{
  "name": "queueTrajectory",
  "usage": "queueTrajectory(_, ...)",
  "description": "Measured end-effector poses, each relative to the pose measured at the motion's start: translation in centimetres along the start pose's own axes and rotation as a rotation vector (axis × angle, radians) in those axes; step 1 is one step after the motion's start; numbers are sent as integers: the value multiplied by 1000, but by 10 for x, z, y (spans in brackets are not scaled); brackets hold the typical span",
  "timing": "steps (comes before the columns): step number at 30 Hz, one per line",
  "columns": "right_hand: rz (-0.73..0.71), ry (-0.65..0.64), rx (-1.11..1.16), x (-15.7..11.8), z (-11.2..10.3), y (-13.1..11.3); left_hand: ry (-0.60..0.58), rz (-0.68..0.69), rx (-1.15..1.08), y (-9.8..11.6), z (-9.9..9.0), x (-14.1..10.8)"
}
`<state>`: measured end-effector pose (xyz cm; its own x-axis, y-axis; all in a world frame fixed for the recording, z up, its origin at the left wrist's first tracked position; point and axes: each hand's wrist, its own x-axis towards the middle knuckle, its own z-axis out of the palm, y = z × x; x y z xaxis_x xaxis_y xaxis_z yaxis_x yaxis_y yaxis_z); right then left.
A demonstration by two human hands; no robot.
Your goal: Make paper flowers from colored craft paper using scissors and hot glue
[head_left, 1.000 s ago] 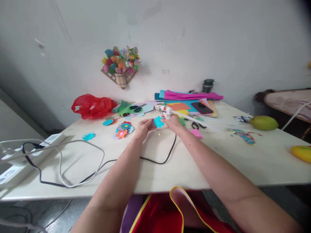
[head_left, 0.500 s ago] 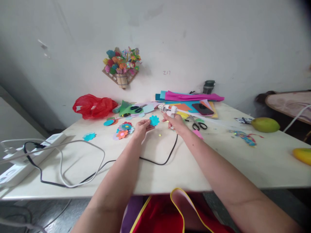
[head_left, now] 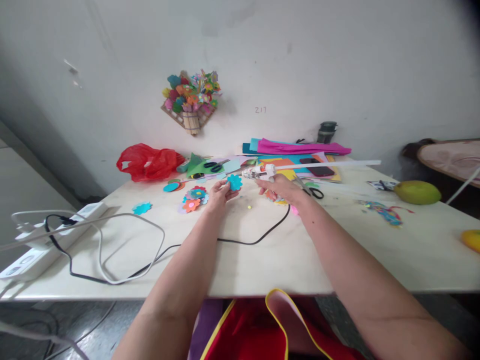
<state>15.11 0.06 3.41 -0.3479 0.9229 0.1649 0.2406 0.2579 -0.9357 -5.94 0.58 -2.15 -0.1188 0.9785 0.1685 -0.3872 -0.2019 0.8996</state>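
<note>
My left hand pinches a blue flower-shaped cutout between thumb and fingers, held just above the table. To its right, my right hand is around the handle of a hot glue gun, which has a printed white body. The nozzle points left toward the cutout, and a long white glue stick sticks out of the back. My palm and fingers hide most of the handle. A black cord runs from it across the table. Below the hands lies a tiny yellow dot.
Layered paper flowers and a loose blue flower lie left. A power strip with looped cables is at the left edge. Scissors, a phone, coloured sheets, a red bag and a mango surround the area.
The glue gun has turned, so its glue stick now shows clearly to the right. My right hand has shifted slightly right, and the left still holds the blue cutout. The view has shifted slightly.
</note>
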Motion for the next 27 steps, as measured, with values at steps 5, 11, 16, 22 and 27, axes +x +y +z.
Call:
queueTrajectory(5, 15, -22, -86, -5, 4, -5, 2, -46, -2, 0, 0, 0)
queueTrajectory(11, 34, -5, -109, -5, 5, -6, -24, -49, 19, -3, -2, 3)
queueTrajectory(16, 29, -7, -113, -3, 8, -4, -43, -57, 23, -4, -3, 3)
queueTrajectory(22, 49, -9, -139, -3, 9, -4, -33, -63, 17, -3, -2, 2)
queueTrajectory(27, 37, -7, -169, 0, 9, 0, -29, -69, 17, -3, -1, 2)
